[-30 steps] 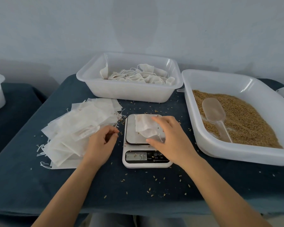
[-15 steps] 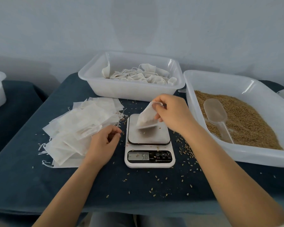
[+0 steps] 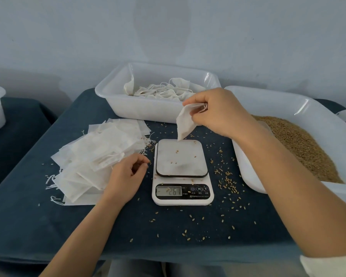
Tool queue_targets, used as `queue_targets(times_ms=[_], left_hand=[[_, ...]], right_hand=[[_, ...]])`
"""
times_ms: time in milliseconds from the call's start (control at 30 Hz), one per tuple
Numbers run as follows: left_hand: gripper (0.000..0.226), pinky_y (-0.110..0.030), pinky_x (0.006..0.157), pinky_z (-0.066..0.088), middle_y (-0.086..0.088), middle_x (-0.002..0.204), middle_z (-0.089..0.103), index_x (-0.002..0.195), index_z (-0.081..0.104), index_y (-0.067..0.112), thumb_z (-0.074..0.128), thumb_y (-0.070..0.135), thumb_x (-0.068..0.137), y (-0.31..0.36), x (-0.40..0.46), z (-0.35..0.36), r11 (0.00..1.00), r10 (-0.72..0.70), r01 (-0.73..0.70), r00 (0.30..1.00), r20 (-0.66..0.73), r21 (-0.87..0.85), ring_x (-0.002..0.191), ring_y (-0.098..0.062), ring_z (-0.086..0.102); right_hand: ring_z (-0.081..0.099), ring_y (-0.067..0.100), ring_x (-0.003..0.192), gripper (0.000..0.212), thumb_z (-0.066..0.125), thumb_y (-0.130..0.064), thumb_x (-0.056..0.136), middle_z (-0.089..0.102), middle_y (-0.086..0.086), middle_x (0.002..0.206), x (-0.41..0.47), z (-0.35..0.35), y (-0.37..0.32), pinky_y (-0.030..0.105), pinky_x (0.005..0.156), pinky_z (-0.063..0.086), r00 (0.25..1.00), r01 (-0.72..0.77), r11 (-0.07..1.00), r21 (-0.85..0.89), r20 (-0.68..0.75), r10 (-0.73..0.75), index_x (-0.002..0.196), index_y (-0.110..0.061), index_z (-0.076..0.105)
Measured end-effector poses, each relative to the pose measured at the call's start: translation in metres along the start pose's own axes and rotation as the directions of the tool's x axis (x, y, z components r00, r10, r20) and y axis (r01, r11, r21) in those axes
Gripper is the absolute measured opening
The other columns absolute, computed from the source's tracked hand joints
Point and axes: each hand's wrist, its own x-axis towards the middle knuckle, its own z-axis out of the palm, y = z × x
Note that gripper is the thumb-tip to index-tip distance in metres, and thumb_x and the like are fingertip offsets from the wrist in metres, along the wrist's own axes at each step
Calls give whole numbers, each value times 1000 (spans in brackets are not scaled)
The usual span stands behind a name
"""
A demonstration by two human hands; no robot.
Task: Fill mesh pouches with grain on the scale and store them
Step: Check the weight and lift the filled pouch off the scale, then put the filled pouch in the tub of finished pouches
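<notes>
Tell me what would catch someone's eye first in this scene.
Probably the right hand pinching a filled mesh pouch in the air above the scale, near the bin of finished pouches at the back. Next, the big tray of brown grain on the right, and the heap of flat empty pouches on the left, where the left hand rests.

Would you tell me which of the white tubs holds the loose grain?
The right-hand tub beside the scale; the back tub holds only pouches.
</notes>
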Motion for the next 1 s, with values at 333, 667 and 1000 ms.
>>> queue_targets(times_ms=[333, 667, 1000], left_hand=[[32, -6, 59, 40, 14, 67, 61, 78, 59, 39, 59, 10, 88, 2, -1, -1, 1000, 5, -5, 1000, 7, 9, 67, -1, 55], [29, -3, 60, 37, 17, 69, 59, 82, 60, 37, 58, 9, 89, 5, -2, -1, 999, 8, -9, 999, 38, 44, 68, 8, 53], [25, -8, 62, 41, 27, 80, 60, 83, 61, 37, 59, 14, 90, 5, -1, 0, 995, -37, 31, 997, 64, 90, 71, 3, 55]], right_hand=[[46, -4, 61, 10, 63, -17, 85, 54, -16, 69, 16, -20, -5, 1, 53, 31, 996, 64, 989, -136, -47, -70, 90, -18, 72], [62, 12, 80, 12, 63, -19, 84, 68, -6, 86, 33, -38, -11, 23, 70, 47, 997, 69, 982, -178, -6, -71, 92, -16, 72], [70, 6, 68, 8, 69, -3, 83, 71, 8, 86, 103, -51, 2, 12, 61, 53, 985, -151, 932, 328, 133, 113, 91, -4, 69]])
